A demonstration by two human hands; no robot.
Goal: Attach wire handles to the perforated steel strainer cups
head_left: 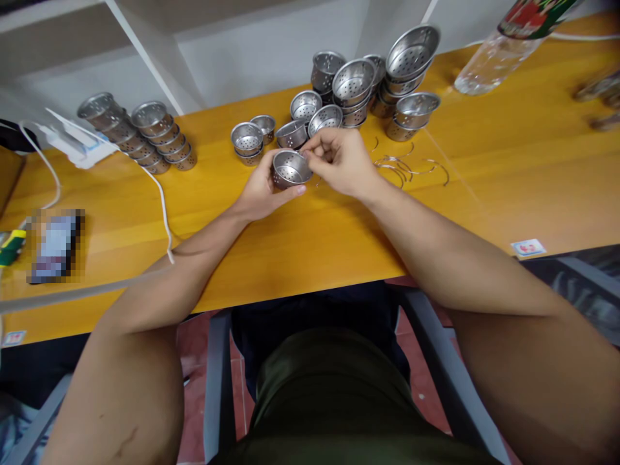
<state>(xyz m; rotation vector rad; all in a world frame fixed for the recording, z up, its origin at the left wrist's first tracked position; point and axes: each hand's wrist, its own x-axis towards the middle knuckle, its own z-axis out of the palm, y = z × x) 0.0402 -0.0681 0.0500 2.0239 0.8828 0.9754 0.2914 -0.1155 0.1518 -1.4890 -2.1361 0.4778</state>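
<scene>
A small perforated metal filter basket (pixel 292 169) is in my left hand (pixel 264 187), tilted so that its open top faces me. My left fingers and thumb wrap around its side. At the basket's right rim, the thumb and fingertips of my right hand (pixel 339 158) are pinched together; whatever is between them is too small to make out. Just right of that hand lie several thin curved wires (pixel 400 169) on the table. Behind my hands are more filter baskets (pixel 325 121), some stacked, some single.
Two leaning stacks of filter baskets (pixel 167 135) stand at the left. A white cable (pixel 162 200) runs over the wooden table (pixel 290 252) near my left forearm. A blurred-out phone-like object (pixel 57 245) lies far left. A clear plastic bottle (pixel 494 61) stands at the back right.
</scene>
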